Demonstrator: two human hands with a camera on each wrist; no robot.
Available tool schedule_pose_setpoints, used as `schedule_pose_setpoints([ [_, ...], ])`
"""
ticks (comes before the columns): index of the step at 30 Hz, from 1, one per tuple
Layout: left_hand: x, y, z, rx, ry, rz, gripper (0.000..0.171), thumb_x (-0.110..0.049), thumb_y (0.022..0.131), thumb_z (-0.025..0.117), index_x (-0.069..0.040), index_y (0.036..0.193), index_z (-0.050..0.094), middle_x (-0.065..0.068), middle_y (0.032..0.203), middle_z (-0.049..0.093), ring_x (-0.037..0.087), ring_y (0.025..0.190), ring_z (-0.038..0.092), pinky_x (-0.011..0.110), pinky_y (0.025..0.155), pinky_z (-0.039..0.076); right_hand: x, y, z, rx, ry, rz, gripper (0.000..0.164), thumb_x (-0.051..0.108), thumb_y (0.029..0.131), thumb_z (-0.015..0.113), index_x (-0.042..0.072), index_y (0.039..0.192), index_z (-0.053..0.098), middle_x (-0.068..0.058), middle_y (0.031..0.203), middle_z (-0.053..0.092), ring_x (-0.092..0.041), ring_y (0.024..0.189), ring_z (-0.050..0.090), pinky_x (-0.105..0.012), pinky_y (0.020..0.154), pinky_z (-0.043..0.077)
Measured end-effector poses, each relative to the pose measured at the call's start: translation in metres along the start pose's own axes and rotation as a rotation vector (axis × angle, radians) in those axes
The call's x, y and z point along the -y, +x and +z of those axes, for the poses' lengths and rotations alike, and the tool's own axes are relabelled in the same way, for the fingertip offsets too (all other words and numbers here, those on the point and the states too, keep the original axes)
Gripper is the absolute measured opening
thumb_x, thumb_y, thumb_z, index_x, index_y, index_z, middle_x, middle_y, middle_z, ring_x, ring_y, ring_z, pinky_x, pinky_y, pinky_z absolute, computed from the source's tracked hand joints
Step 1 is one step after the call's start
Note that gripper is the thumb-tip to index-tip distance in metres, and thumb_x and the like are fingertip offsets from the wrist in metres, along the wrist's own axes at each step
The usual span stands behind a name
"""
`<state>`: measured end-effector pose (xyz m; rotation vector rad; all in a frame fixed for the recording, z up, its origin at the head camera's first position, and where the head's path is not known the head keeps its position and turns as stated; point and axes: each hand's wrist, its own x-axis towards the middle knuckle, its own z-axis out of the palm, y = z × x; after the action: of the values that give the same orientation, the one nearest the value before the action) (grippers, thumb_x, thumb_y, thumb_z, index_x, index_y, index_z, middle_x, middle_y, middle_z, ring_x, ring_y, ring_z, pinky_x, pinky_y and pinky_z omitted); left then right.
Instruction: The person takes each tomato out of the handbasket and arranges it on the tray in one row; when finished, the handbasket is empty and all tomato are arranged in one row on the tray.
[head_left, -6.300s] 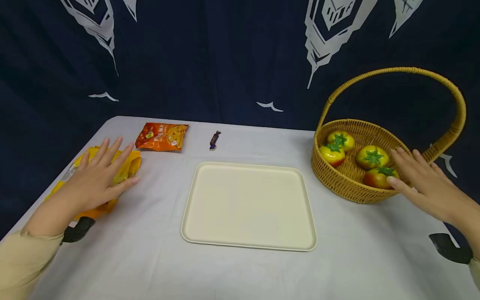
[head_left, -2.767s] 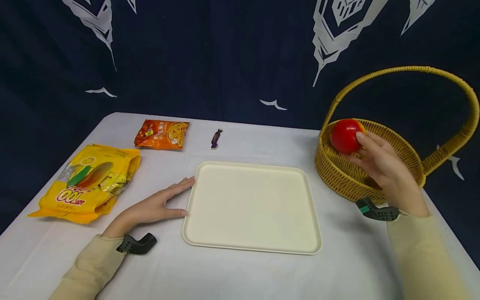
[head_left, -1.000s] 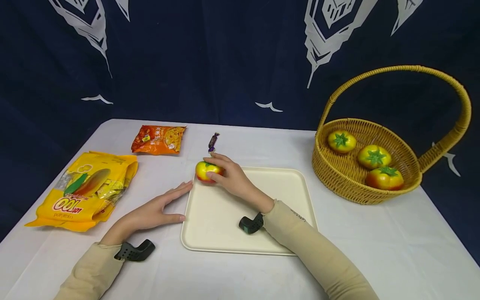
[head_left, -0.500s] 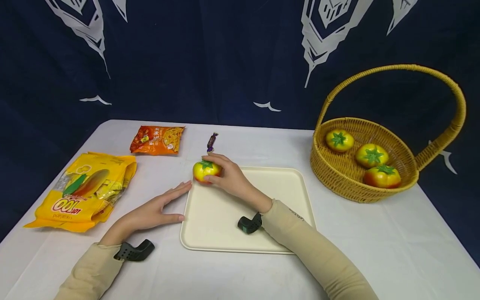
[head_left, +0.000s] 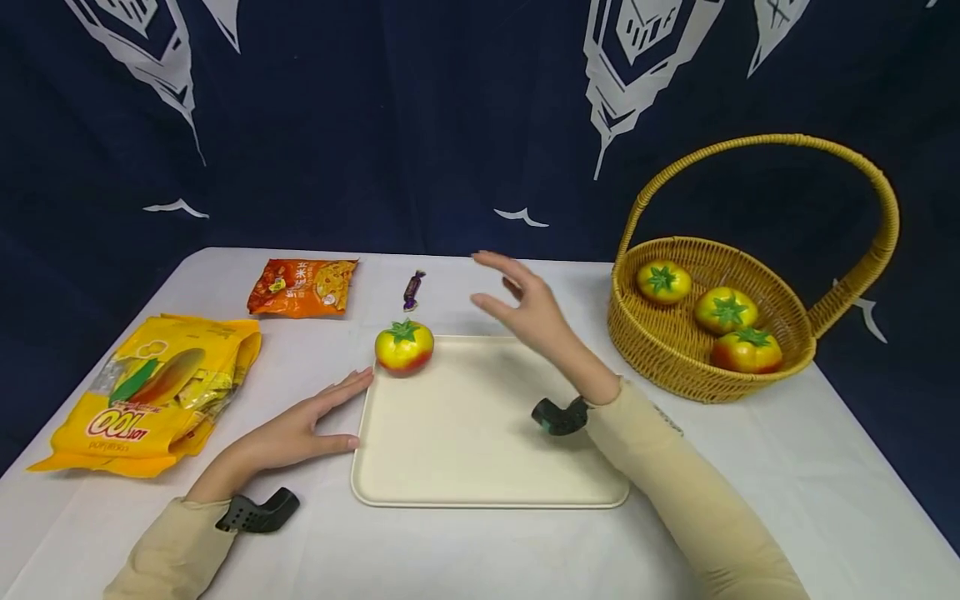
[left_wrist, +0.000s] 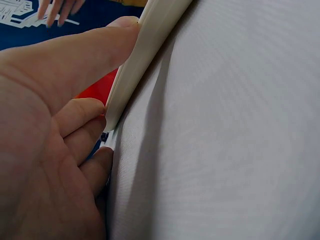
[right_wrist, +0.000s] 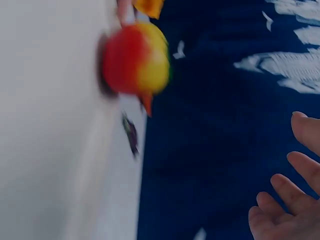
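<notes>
A yellow-and-red tomato with green leaves on top sits in the far left corner of the cream tray. My left hand rests beside the tray, its fingertips and thumb touching the left rim; the left wrist view shows the thumb against that rim. Above the tray's far side, my right hand is raised with fingers spread and nothing in it. In the right wrist view the tomato is apart from the right fingers.
A wicker basket with a tall handle stands at the right, with several tomatoes in it. A yellow snack bag lies at the left. Behind are an orange snack packet and a small wrapped candy. A dark curtain hangs behind the table.
My right hand took a tomato from the basket, set it in the tray's far left corner, then let go and moved up and right. My left hand moved from above the yellow bag to the tray's rim.
</notes>
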<state>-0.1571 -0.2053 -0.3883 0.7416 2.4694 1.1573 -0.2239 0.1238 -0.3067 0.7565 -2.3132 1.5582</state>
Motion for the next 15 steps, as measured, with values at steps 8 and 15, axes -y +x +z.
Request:
schedule_pose_setpoints([
  [8,0.001,0.000,0.000,0.001,-0.004,-0.002,0.080,-0.036,0.083,0.070,-0.020,0.149,0.028,0.009,0.153,0.017,0.032,0.139,0.011,0.060,0.106,0.010,0.005,-0.010,-0.114,-0.235,-0.100,0.096,0.043,0.009,0.090,0.063,0.001,0.131,0.052,-0.010,0.134,0.050,-0.019,0.124,0.042,-0.037,0.104,0.032],
  [15,0.000,0.000,0.000,0.000,0.003,-0.002,0.080,-0.036,0.083,0.070,-0.019,0.149,0.028,0.009,0.153,0.017,0.031,0.139,0.011,0.059,0.106,0.008,-0.010,-0.021,-0.191,-0.330,-0.154,0.279,0.045,0.022,0.093,0.059,0.011,0.136,0.049,-0.006,0.137,0.045,-0.016,0.123,0.041,-0.019,0.098,0.035],
])
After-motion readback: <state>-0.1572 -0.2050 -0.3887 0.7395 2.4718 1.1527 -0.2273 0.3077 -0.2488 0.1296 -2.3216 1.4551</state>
